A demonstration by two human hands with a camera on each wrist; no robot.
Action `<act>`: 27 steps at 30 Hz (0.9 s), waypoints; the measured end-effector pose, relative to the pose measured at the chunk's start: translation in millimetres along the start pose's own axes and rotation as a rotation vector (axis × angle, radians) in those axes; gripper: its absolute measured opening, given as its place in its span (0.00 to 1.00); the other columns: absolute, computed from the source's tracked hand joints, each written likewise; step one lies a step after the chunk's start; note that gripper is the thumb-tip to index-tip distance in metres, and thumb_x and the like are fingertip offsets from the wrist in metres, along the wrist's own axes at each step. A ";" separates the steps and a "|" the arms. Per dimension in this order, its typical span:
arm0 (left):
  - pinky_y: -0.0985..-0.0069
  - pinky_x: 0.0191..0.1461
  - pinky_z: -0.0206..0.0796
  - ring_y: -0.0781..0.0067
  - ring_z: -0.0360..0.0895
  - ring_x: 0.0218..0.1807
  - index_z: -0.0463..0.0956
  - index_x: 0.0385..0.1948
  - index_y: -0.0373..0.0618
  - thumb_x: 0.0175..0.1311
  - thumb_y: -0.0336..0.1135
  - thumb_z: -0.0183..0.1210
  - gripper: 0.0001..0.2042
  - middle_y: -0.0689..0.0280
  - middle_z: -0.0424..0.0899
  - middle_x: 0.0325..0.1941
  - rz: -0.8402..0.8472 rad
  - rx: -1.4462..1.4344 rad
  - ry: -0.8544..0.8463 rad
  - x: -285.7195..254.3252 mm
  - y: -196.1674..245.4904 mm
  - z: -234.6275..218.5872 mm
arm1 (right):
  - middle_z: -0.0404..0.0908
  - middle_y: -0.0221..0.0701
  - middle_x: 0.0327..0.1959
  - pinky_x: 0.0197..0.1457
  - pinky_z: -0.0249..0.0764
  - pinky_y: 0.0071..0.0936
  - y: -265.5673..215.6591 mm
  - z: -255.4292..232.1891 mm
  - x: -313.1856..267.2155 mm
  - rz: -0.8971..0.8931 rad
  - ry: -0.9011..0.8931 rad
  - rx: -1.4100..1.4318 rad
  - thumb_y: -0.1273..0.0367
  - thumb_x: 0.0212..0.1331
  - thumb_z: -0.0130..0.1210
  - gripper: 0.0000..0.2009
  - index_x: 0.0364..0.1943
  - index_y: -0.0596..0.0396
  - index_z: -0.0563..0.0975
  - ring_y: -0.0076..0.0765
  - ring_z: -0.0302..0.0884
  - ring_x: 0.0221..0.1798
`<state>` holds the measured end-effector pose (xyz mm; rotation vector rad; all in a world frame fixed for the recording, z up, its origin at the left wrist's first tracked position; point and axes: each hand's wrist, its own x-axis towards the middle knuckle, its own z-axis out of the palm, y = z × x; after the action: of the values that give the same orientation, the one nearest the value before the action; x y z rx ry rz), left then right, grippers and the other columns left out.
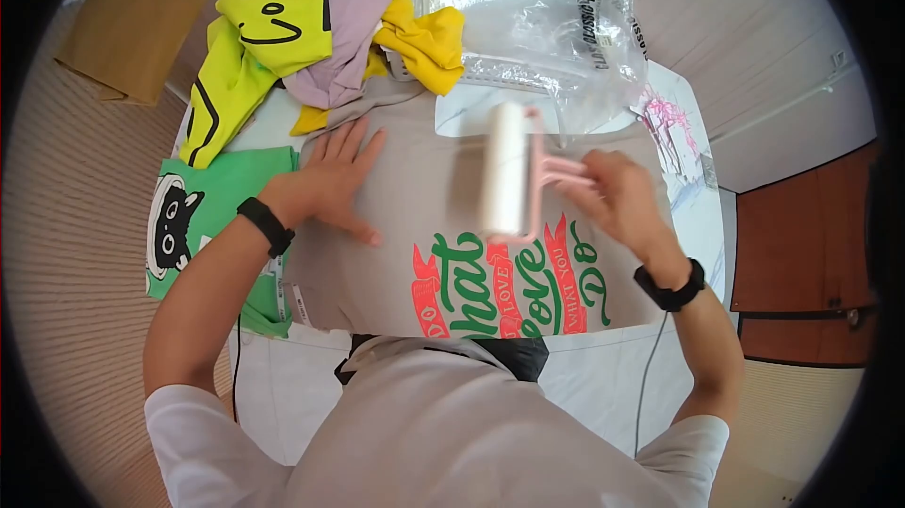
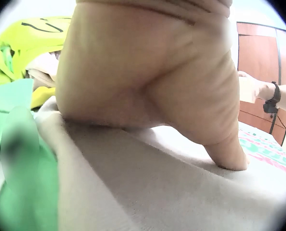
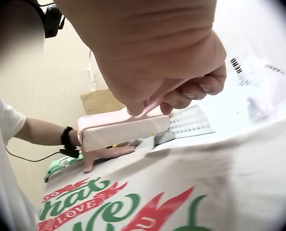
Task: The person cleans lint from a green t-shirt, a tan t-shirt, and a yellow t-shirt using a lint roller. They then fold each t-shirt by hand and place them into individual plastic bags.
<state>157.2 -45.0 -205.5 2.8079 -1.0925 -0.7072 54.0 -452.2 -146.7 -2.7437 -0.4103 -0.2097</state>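
A grey T-shirt point(image 1: 396, 197) with green and red lettering lies spread over the table in the head view. My left hand point(image 1: 330, 176) rests on its left part, fingers straight and spread, thumb pointing toward the print. My right hand point(image 1: 617, 197) grips the pink handle of a lint roller point(image 1: 506, 173), its white roll lying across the middle of the shirt in this view. In the right wrist view, curled fingers wrap the handle, and the white roll point(image 3: 126, 134) appears raised above the cloth. The left wrist view shows the left palm point(image 2: 143, 86) pressing on the grey fabric.
A folded green garment point(image 1: 226, 188) with a black cat print lies at the left. Behind are a heap of yellow and lilac clothes point(image 1: 349, 37) and a clear plastic bag point(image 1: 528, 18). Pink strings with tags point(image 1: 669, 122) lie at the right edge of the white table point(image 1: 707, 197).
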 end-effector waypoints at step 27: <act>0.47 0.86 0.20 0.36 0.24 0.87 0.33 0.82 0.42 0.32 0.69 0.79 0.78 0.37 0.28 0.86 -0.026 -0.061 -0.025 -0.2 -0.1 1.1 | 0.75 0.41 0.19 0.28 0.70 0.46 123.0 -60.4 -41.2 -0.213 -0.407 -0.429 0.50 0.68 0.59 0.22 0.29 0.54 0.70 0.56 0.75 0.23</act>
<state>156.6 -44.7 -206.4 2.7747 -1.0216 -0.7667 47.3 -594.9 -139.0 -3.1616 -0.8563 0.2448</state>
